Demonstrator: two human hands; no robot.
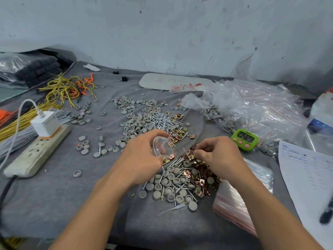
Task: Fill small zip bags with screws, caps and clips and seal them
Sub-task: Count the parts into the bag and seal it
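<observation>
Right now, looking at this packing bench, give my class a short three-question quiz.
1. True or false: the left hand holds an open zip bag.
2. The right hand pinches what? A a yellow wire, B a brass clip, C a pen.
3. What colour is the timer beside the right hand?
Key: 1 true; 2 B; 3 green.

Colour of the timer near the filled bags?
Timer: lime green with pink buttons; head view.
</observation>
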